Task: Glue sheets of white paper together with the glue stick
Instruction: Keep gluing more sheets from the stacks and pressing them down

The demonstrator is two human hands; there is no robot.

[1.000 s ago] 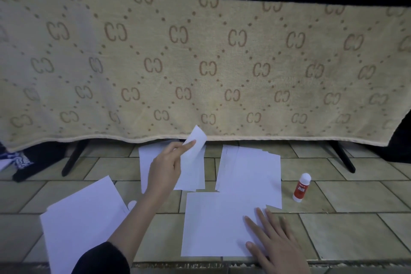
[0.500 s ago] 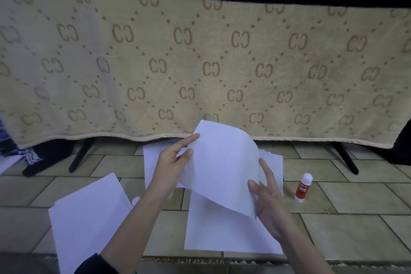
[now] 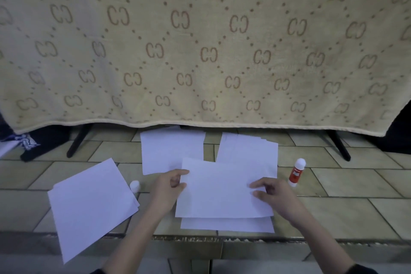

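Paper of this kind is judged light, thin and limp: it sags when held by one edge, creases easily and slides over other sheets, so it is best taken at two opposite edges with a light pinch. From left to right: a skewed stack of white sheets (image 3: 89,204) lies at about 8 o'clock on the tiled floor (image 3: 347,204), with a small white cap (image 3: 134,185) just beside its right edge. The left hand (image 3: 168,187) pinches the left edge of the held sheet (image 3: 222,193) between thumb and curled fingers. That sheet sits near the centre of view, over a lower sheet (image 3: 226,224) whose near edge shows below it; whether the two touch cannot be told. Two further piles lie toward 12 o'clock, a left pile (image 3: 171,149) and a right pile (image 3: 249,149). The right hand (image 3: 273,193) grips the sheet's right edge, fingers bent on top. The glue stick (image 3: 296,172) stands upright at about 3 o'clock, near that hand, untouched. A patterned beige blanket (image 3: 200,51) hangs behind.
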